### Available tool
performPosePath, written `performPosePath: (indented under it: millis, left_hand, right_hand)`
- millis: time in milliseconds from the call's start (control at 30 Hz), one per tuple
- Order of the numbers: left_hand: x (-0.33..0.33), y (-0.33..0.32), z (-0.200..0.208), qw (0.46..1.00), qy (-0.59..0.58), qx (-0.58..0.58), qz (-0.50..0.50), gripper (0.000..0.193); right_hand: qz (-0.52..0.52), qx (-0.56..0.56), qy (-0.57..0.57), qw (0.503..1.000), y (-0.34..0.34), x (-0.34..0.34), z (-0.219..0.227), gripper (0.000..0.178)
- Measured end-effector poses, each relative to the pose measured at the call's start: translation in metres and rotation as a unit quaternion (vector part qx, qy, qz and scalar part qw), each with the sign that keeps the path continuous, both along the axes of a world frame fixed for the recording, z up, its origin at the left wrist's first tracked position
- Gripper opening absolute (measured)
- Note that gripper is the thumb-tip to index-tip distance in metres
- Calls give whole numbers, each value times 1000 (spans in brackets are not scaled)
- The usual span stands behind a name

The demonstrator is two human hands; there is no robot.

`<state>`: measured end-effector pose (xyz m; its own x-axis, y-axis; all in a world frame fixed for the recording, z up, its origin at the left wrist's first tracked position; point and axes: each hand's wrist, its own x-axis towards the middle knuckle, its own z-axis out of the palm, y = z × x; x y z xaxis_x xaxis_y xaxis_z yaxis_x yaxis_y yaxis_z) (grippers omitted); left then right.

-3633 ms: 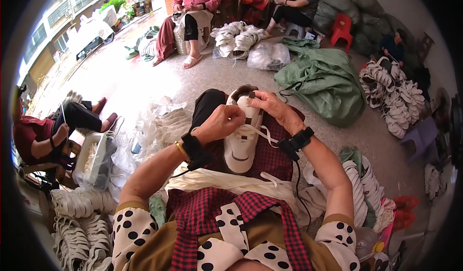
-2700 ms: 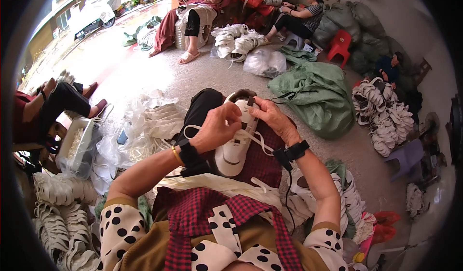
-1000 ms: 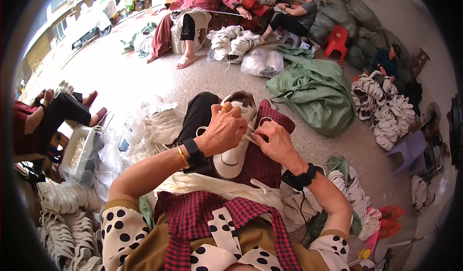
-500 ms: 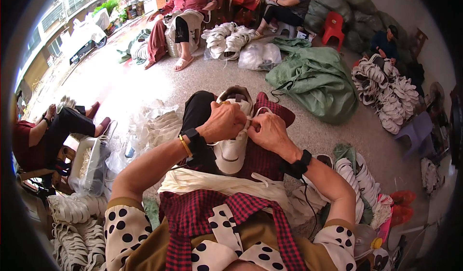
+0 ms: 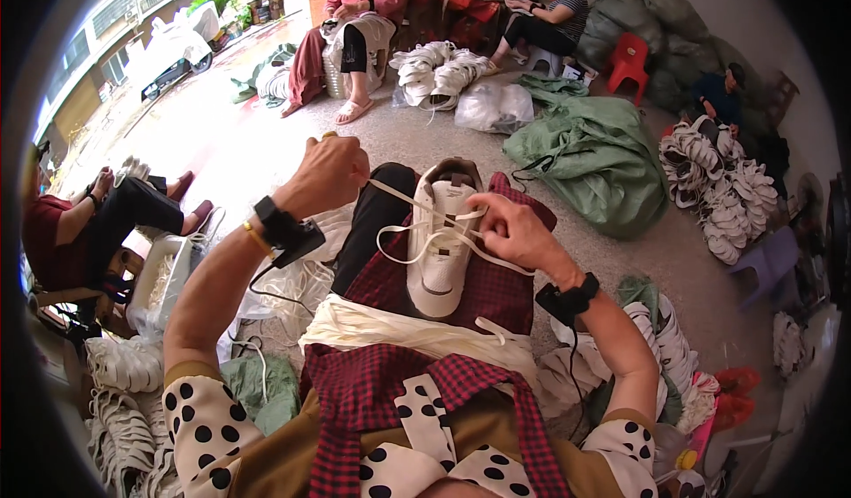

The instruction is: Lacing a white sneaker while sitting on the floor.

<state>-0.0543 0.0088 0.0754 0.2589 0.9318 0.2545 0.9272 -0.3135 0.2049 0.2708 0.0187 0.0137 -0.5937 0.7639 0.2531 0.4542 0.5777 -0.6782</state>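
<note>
A cream sneaker rests on my lap, its heel away from me and its toe towards me. My left hand is closed on one end of the white shoelace, raised to the left of the shoe and pulling the lace out straight. My right hand is at the shoe's right side, fingers curled at the crossed lace near the eyelets; its fingertips partly hide what they pinch. A loose lace loop hangs left of the tongue, and another length trails below my right hand. A bundle of cream laces lies across my lap.
A green sack lies on the floor ahead, beside a clear plastic bag. Piles of shoe uppers lie at the right, with more uppers at the lower left. Several people sit around, one near a plastic bin.
My left hand has moved left and away from the shoe, drawing the lace out. My right hand has shifted slightly right. A lace loop now shows over the shoe.
</note>
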Motion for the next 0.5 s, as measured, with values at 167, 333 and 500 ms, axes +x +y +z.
performPosePath:
  millis: [167, 333, 500]
  left_hand:
    - [4, -9, 9, 990, -88, 62, -95, 10]
    - [10, -19, 20, 979, -121, 97, -131, 4]
    - [15, -15, 32, 965, -157, 90, -192, 4]
  right_hand:
    - [-40, 232, 28, 972, 15, -32, 24, 23]
    - [116, 3, 98, 988, 16, -87, 38, 25]
    - [99, -151, 172, 968, 17, -93, 43, 23]
